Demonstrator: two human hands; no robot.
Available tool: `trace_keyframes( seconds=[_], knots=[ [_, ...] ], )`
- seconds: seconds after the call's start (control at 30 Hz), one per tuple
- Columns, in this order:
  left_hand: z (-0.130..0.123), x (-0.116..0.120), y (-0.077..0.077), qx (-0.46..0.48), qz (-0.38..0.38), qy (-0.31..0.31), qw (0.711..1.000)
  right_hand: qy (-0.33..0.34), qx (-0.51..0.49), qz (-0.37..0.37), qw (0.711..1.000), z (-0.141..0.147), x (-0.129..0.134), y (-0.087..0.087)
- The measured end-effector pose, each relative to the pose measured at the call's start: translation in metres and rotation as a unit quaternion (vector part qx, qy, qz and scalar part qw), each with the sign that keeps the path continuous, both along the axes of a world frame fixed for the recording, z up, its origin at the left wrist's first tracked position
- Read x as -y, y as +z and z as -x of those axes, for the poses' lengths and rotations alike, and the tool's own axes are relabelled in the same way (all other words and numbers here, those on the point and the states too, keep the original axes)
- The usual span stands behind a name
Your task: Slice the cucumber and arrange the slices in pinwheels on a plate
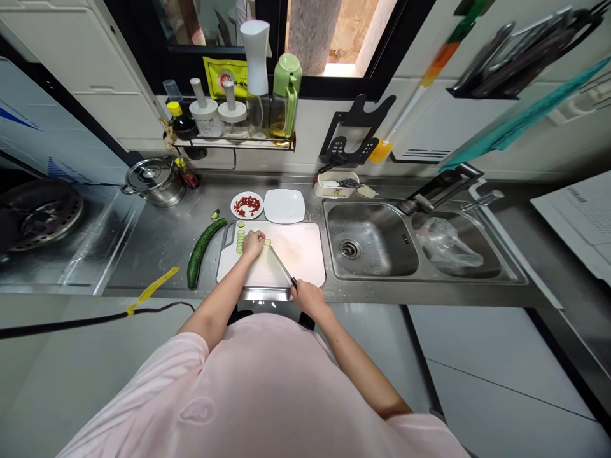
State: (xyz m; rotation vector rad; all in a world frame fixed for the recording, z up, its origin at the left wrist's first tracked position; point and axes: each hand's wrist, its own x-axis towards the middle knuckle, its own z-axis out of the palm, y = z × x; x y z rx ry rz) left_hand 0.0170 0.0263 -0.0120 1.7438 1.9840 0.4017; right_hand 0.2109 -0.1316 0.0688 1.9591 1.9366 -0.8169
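Note:
My right hand [308, 298] is wrapped around the dark handle of a knife [282, 263], whose blade slants up and left over the white cutting board [298, 254]. At the blade's tip lies a pale round cucumber slice [267, 242]. My left hand [252, 245] rests on the board just left of the tip, fingers curled together; whatever is under them is too small to make out. Beside it, several cucumber slices [240, 241] form a column along the board's left side. A long green cucumber [203, 251] lies on the counter left of the board, a cut end piece [215, 215] above it.
Behind the board stand a plate of chopped red pieces [247, 205] and a white square plate [284, 206]. A double sink [372, 238] is to the right, with a plastic bag [446, 243] in its far basin. A lidded pot [155, 181] stands at back left, below a bottle shelf [233, 144].

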Motion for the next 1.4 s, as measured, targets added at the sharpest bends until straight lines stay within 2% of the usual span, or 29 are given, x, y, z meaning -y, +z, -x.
trace_keyframes(
  seconds=[0.27, 0.4, 0.67, 0.83, 1.0, 1.17, 1.27, 1.4],
  knots=[
    [0.001, 0.008, -0.003, 0.003, -0.022, -0.023, 0.999, -0.013, -0.006, -0.002, 1.0, -0.007, 0.007, -0.002],
    [0.0, 0.012, -0.003, -0.005, -0.038, -0.043, 0.998, -0.031, -0.051, -0.014, 0.998, -0.019, 0.012, -0.008],
    [-0.003, 0.019, 0.004, -0.042, -0.049, -0.068, 0.996, -0.154, -0.156, -0.107, 0.97, -0.033, 0.021, -0.028],
    [-0.006, 0.017, 0.003, -0.052, -0.054, -0.07, 0.995, -0.184, -0.173, -0.109, 0.962, -0.039, 0.02, -0.035],
    [-0.008, 0.011, 0.003, -0.048, -0.04, -0.054, 0.997, -0.198, -0.167, -0.095, 0.961, -0.045, 0.018, -0.038],
    [-0.007, 0.009, 0.004, 0.018, -0.009, -0.014, 1.0, -0.19, -0.173, -0.107, 0.96, -0.047, 0.016, -0.04],
    [-0.005, 0.015, 0.004, 0.07, 0.002, 0.02, 0.997, -0.183, -0.161, -0.112, 0.963, -0.046, 0.014, -0.039],
    [0.004, 0.032, 0.004, 0.126, -0.02, 0.048, 0.991, -0.179, -0.155, -0.107, 0.966, -0.044, 0.011, -0.037]
  ],
)
